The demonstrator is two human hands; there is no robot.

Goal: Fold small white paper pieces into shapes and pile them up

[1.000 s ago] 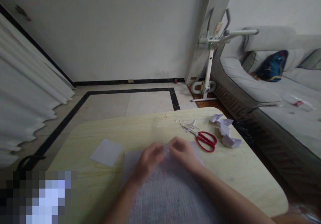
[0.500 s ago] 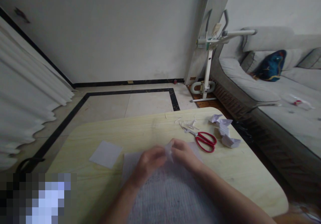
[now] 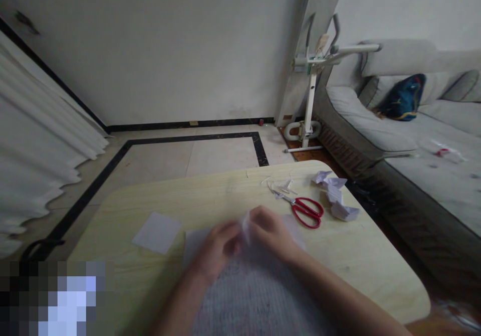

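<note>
White paper piece point(image 3: 246, 228): held up over the far part of the large printed sheet point(image 3: 244, 301), well in from the right edge of the table point(image 3: 376, 256).
Right hand point(image 3: 271, 229): fingers pinching the piece's right side.
Left hand point(image 3: 220, 245): fingertips at or just beside its left side; blur hides whether they grip.
Paper's handling: likely very light, thin and soft, easily creased or torn.
Paper's hold: probably a gentle thumb-and-finger pinch at edges or corners.
Red-handled scissors point(image 3: 308, 212): toward the table's far-right corner, beside folded paper shapes point(image 3: 343, 212).
</note>
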